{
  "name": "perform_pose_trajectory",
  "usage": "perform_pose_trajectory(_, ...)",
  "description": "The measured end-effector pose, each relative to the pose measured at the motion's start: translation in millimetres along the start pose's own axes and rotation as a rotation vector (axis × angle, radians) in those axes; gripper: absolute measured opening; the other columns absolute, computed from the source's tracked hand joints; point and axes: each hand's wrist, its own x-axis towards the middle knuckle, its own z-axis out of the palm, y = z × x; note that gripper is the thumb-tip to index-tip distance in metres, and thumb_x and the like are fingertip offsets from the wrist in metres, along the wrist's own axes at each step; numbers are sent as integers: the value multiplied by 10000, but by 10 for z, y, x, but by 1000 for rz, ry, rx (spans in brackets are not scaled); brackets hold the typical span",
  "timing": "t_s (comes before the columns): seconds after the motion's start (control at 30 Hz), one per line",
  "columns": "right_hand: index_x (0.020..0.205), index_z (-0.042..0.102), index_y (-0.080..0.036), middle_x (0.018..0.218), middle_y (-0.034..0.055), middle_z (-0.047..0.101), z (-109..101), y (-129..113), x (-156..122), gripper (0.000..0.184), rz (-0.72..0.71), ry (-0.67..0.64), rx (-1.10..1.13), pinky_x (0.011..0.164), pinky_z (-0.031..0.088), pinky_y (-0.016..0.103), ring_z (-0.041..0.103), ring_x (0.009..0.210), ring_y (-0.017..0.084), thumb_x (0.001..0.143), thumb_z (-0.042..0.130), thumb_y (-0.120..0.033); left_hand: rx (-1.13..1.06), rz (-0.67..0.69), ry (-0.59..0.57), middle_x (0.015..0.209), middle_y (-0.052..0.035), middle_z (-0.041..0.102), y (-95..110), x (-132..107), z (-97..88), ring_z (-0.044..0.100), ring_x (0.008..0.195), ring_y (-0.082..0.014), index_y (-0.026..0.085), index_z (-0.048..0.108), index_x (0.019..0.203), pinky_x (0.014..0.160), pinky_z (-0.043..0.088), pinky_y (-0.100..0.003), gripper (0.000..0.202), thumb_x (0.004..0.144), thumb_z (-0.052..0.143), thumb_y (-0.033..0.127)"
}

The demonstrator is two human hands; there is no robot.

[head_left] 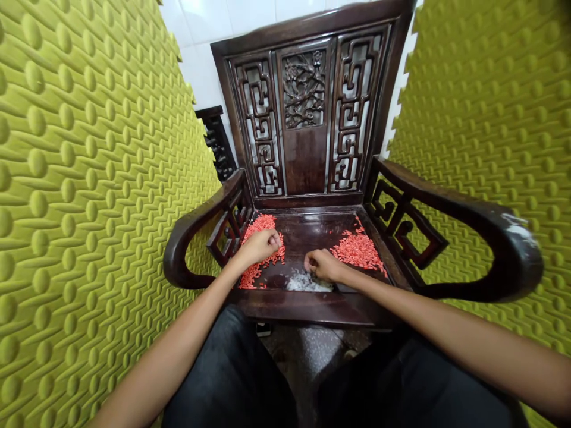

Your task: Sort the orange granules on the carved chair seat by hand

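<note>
My left hand (263, 245) is closed above the left pile of small orange-red pieces (254, 274), its fingers curled together. Whatever may be between those fingers is too small to make out. Over the dark wooden seat (298, 238), my right hand (323, 265) is closed too, its fingertips pinched. It is just above a small heap of clear, whitish pieces (303, 282) near the seat's front edge. A second pile of the orange-red pieces (359, 249) lies right of my right hand. The right hand's contents are hidden.
The seat belongs to a carved dark chair with a tall openwork back (306, 148). Its curved left armrest (178, 244) and right armrest (491, 226) flank my arms. Yellow-green textured foam panels (89, 178) rise on both sides. My knees are against the front.
</note>
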Motion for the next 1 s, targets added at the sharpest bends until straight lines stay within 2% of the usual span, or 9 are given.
perform_pose_trajectory(0.27,874,784,-140,811,59,807,27,-23,-2,258,7,5,71,631,468,188,732,740,151,784,587,0,-70,9,-33,738,-11,692,29,-7,-8,623,683,-143,162,671,800,669,472,-228,134,756,551,124)
perform_pose_trajectory(0.4,832,797,-145,814,63,803,25,-30,5,250,-3,34,61,665,463,202,729,768,161,774,594,-10,-118,6,-53,736,-11,686,57,-11,-12,613,670,-139,156,668,794,672,469,-234,127,756,552,119)
perform_pose_trajectory(0.57,827,794,-146,783,50,790,43,2,17,271,-2,44,74,639,441,198,707,731,149,758,577,1,-188,0,-69,724,-9,680,101,-17,-6,606,660,-134,153,659,780,664,465,-234,110,761,560,109)
perform_pose_trajectory(0.77,797,780,-141,770,42,787,63,22,33,285,9,39,122,640,448,187,702,723,137,740,556,26,-280,4,-63,731,-19,692,152,-20,-14,625,681,-136,149,660,793,697,497,-247,29,788,642,171)
perform_pose_trajectory(1.0,825,786,-144,756,36,794,26,-63,30,291,21,54,206,624,478,186,710,682,132,735,567,25,-368,38,-23,761,-41,732,248,-30,-62,650,724,-146,142,710,811,762,521,-277,75,775,733,204)
